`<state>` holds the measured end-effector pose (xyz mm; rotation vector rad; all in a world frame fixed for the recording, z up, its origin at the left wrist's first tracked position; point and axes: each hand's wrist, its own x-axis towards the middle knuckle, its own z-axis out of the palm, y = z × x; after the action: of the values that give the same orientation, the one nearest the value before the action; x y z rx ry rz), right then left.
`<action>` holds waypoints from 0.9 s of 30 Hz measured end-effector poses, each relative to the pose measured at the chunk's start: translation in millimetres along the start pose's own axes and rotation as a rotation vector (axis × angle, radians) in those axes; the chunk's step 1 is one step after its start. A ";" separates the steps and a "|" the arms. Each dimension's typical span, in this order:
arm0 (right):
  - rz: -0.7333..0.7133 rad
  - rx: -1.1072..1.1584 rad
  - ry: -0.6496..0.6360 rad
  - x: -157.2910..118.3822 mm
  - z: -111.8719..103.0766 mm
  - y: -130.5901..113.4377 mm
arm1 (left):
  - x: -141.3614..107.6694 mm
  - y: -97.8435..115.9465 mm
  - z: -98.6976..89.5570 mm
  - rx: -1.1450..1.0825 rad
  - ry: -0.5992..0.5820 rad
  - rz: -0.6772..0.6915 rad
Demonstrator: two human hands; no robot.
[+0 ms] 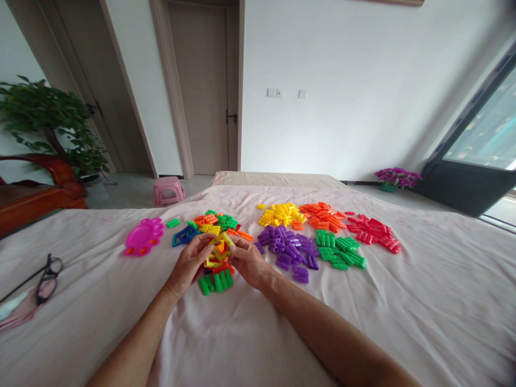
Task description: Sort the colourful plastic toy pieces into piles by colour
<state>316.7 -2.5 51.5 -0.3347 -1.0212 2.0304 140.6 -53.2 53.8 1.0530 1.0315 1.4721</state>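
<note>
A yellow plastic frame piece (223, 243) is held up between my two hands. My left hand (189, 263) grips its left side with the fingers closed. On its right side, my right hand (249, 260) pinches it between thumb and fingers. Under and behind the hands lie mixed pieces: blue frames (184, 235), green pieces (227, 222) and orange pieces (241, 234). Green connected pieces (223, 280) lie just in front, near my wrists. Part of the pile is hidden by my hands.
Piles of yellow (282, 214), orange (323, 216), red (374, 232), purple (288, 246) and green tubes (341, 250) lie to the right on the cloth-covered table (363, 317). A pink tray (144, 237) and glasses (48, 279) lie left.
</note>
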 end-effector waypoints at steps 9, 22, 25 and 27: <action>-0.053 -0.005 0.068 4.2 -8.9 5.1 | 0.1 0.4 1.1 0.039 0.056 0.016; -0.023 -0.139 0.098 -0.5 -6.9 15.5 | -0.4 1.1 -0.2 0.034 0.094 0.080; -0.025 -0.187 0.119 -0.5 -8.1 18.3 | -0.5 1.8 0.2 0.051 0.104 0.092; -0.033 -0.202 0.135 -0.5 -7.9 18.8 | -0.6 1.6 0.6 0.062 0.094 0.087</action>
<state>310.9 -4.9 32.1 -0.5499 -1.1419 1.8518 140.9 -54.0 55.4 1.0934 1.1160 1.5813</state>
